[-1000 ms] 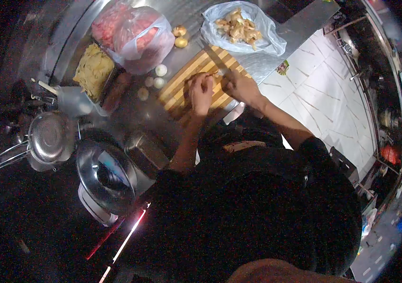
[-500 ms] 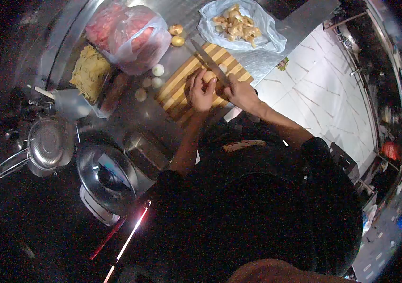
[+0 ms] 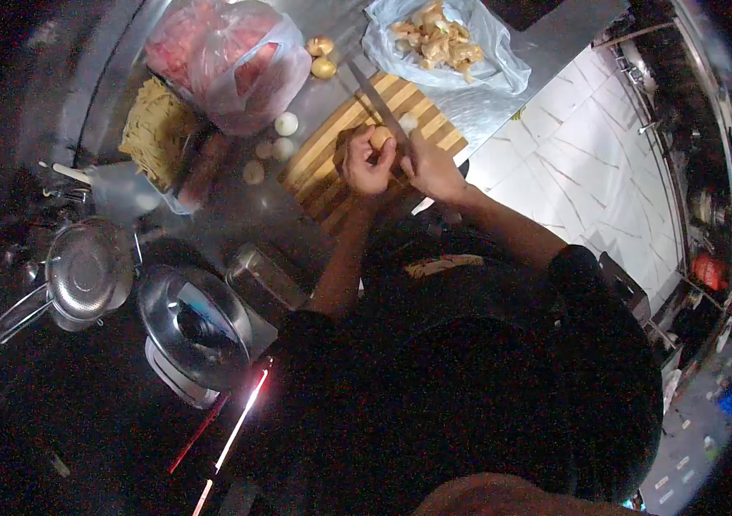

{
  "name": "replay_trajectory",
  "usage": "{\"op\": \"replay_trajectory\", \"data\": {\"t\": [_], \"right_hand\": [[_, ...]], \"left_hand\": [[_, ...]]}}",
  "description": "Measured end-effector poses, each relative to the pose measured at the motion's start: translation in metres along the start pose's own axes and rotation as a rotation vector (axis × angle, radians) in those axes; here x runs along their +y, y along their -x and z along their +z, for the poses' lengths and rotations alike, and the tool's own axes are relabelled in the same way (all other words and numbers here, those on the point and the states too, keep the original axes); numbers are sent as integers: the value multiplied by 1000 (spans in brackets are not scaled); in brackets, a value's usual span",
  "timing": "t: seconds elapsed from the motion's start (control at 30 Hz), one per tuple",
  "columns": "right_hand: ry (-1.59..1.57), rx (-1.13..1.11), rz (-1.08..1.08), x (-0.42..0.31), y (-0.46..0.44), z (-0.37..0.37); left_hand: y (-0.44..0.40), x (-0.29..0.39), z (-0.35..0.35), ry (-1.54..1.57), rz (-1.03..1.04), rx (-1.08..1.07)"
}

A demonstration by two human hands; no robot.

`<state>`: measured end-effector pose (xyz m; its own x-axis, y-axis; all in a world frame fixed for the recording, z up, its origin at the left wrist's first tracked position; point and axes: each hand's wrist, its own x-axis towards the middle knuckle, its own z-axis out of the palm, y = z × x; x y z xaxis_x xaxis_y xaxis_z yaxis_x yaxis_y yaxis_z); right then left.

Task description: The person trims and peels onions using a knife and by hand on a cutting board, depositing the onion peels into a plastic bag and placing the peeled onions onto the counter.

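Observation:
My left hand (image 3: 366, 167) is closed around a brown-skinned onion (image 3: 379, 138) above a striped wooden cutting board (image 3: 321, 163). In my right hand (image 3: 436, 174) is a long kitchen knife (image 3: 372, 95), its blade pointing up and away to the left, close beside the onion. A pale piece, perhaps onion (image 3: 409, 121), sits on the board behind the blade. Left of the board lie several peeled onions, one of them a bright white onion (image 3: 286, 125). Two unpeeled onions (image 3: 323, 67) rest beyond the board's far corner.
Behind the board is an open plastic bag (image 3: 503, 73) of onion skins. Farther left stand a tied bag of pinkish food (image 3: 237, 69) and a container heaped with yellowish strips (image 3: 153, 138). A strainer (image 3: 89, 271), a metal bowl (image 3: 155, 318) and a metal tray (image 3: 267, 275) are nearer.
My left fingers have curled more tightly round the onion, and the hand has turned slightly. My right hand still holds the knife beside it. The whole view has shifted a little.

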<state>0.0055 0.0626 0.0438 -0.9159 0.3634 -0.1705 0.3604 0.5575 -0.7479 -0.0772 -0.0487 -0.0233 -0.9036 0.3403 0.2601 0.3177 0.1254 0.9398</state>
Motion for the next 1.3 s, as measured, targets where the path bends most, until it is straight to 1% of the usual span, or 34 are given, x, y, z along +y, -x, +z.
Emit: {"op": "replay_trajectory", "data": {"t": [0.03, 0.13, 0.23, 0.33, 0.37, 0.47, 0.5, 0.6, 0.63, 0.73, 0.77, 0.87, 0.9, 1.0, 1.03, 1.13, 1.17, 1.27, 1.3], "right_hand": [[3, 9, -7, -2, -3, 1], [48, -27, 53, -16, -10, -9], [-39, 4, 34, -2, 8, 3], [45, 25, 40, -6, -12, 5], [85, 16, -35, -10, -22, -1], [121, -59, 8, -10, -6, -6], [101, -62, 11, -6, 7, -2], [41, -57, 111, -3, 12, 5], [61, 23, 9, -8, 5, 7], [106, -100, 57, -18, -8, -7], [151, -110, 81, -11, 2, -4], [33, -49, 47, 15, 29, 9], [108, -54, 2, 15, 19, 10], [132, -22, -4, -16, -18, -2], [142, -59, 23, -20, -14, -7], [186, -129, 93, -14, 24, -15], [178, -171, 85, -2, 28, -16], [165, -57, 144, 9, 32, -35], [89, 168, 51, 11, 32, -36]], "left_hand": [[2, -1, 0, -70, 9, 5], [-4, -11, 1, -187, 180, 37], [-1, -2, 2, -93, 130, 60], [-5, -2, 3, -218, 266, 116], [-4, -3, 1, -241, 201, 97], [-5, 8, 0, -152, 160, 57], [-7, 10, 2, -18, 105, 50], [-5, 14, -3, -303, 91, 24], [-4, 11, -2, -255, 95, 42], [-5, 14, -4, -224, 72, 15], [-5, 17, -2, -211, 105, 25], [-6, 27, -5, -247, 89, -9], [-7, 28, -5, -293, 105, 9], [-7, 23, -6, -346, 97, 27], [-7, 23, -5, -257, 96, 19], [-7, 39, -8, -344, 110, -12], [-5, 22, -3, -267, 7, -13], [-17, 19, -7, -179, -78, -65], [-21, 24, -12, -172, -2, -169]]}}
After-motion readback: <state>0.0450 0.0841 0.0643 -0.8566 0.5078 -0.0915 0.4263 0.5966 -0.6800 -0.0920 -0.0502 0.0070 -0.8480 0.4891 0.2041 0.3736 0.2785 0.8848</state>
